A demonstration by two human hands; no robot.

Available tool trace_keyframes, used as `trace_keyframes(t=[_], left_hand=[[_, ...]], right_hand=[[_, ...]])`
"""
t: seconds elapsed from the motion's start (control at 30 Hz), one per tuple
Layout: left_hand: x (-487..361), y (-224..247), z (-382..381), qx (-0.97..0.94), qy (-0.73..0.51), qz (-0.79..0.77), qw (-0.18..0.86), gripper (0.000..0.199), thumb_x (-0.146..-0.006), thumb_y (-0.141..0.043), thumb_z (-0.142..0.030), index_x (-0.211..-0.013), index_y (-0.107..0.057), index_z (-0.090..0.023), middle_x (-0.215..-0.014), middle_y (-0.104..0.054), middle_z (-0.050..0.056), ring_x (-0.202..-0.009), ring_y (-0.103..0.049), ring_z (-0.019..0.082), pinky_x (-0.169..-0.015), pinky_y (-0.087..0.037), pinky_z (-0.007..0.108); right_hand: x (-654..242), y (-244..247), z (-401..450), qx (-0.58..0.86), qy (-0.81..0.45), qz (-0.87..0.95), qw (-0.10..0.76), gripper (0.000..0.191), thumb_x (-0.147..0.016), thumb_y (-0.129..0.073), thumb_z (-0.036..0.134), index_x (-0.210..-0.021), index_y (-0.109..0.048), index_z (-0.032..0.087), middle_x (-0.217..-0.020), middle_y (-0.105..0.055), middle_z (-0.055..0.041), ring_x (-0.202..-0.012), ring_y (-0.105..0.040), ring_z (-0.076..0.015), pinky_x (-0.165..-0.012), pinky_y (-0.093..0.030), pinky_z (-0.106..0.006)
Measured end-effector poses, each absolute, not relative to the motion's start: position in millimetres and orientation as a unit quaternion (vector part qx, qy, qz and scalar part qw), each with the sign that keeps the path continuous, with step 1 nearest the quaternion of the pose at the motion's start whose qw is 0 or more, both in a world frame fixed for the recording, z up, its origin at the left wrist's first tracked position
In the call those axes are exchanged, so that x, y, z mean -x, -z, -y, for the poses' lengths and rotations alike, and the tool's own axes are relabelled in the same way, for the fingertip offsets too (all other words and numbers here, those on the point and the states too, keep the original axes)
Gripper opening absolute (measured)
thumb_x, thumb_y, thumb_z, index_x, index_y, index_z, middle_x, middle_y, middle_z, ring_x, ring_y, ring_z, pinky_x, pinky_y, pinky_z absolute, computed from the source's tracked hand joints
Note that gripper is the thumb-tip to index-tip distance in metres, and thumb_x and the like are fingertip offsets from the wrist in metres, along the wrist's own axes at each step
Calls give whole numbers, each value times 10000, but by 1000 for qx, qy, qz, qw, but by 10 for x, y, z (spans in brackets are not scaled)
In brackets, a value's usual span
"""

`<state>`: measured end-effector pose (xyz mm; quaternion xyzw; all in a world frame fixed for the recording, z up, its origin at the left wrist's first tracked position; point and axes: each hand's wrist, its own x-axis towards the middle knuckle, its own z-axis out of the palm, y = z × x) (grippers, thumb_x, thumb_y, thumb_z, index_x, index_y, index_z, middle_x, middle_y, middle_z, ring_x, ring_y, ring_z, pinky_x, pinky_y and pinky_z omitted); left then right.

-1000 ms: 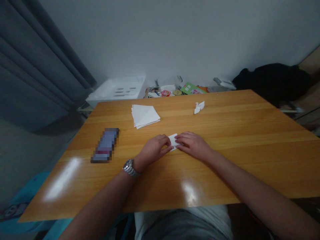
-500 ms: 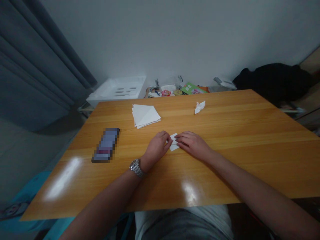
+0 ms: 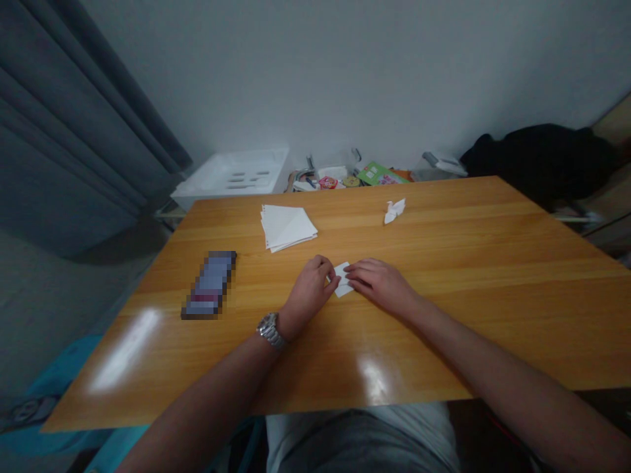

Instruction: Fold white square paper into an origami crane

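Observation:
A small folded white paper (image 3: 344,280) lies on the wooden table between my hands. My left hand (image 3: 313,284), with a metal watch on its wrist, has thumb and fingers curled together on the paper's left edge. From the right, my right hand (image 3: 378,282) reaches in, its fingertips pressing on the paper's right side and covering part of it. Beyond them stands a folded white paper bird (image 3: 395,211). A stack of white paper sheets (image 3: 287,227) rests further back to the left.
A phone with a blurred screen (image 3: 210,285) lies on the wooden table (image 3: 493,263) at the left. Past the far edge are a white tray (image 3: 236,174), a green booklet (image 3: 378,174) and small items. A black cloth (image 3: 537,161) is at the back right.

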<state>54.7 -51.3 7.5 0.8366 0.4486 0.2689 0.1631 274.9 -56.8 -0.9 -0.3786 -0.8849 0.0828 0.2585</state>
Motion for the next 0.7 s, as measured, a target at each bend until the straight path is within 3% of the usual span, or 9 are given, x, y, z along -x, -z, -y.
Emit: trace_keyframes(t=[0.17, 0.33, 0.43, 0.57, 0.7], left_hand=[[-559, -68, 532, -849, -261, -438, 141, 101, -949, -603, -227, -1035, -636, -186, -1065, -607, 69, -1005, -571, 227, -918, -499, 377], [-547, -99, 549, -867, -225, -431, 109, 181, -996, -542, -276, -1023, -700, -192, -1095, -648, 75, -992, -594, 219, -901, -516, 369], [-521, -128, 568, -893, -190, -399, 87, 251, -1016, -503, -307, -1112, -706, -196, -1189, -670, 83, -1048, -603, 234, -939, -516, 388], [-481, -133, 628, -923, -149, -348, 68, 386, -1012, -511, -360, -1331, -602, -163, -1378, -613, 115, -1257, -558, 266, -1099, -437, 431], [-461, -134, 700, -932, -117, -335, 71, 475, -1024, -477, -394, -1442, -501, -169, -1495, -516, 124, -1353, -510, 258, -1138, -412, 410]], right_hand=[[-2754, 9, 600, 391, -78, 880, 256, 205, -1000, -562, 309, -1094, -717, 212, -1121, -755, -88, -1065, -687, -235, -934, -542, -396], [-2780, 9, 598, 381, -58, 890, 243, 211, -995, -572, 307, -1083, -744, 223, -1166, -753, -75, -1087, -699, -241, -945, -557, -403], [-2833, 24, 561, 390, -52, 886, 245, 206, -987, -582, 272, -1085, -762, 243, -1172, -755, -66, -1075, -710, -238, -939, -568, -407], [-2916, 47, 505, 404, -29, 882, 241, 217, -985, -588, 268, -1116, -760, 249, -1188, -750, -61, -1087, -709, -243, -945, -569, -412], [-2937, 48, 484, 404, -30, 885, 230, 228, -993, -572, 254, -1124, -757, 241, -1216, -738, -65, -1108, -697, -237, -954, -563, -406]])
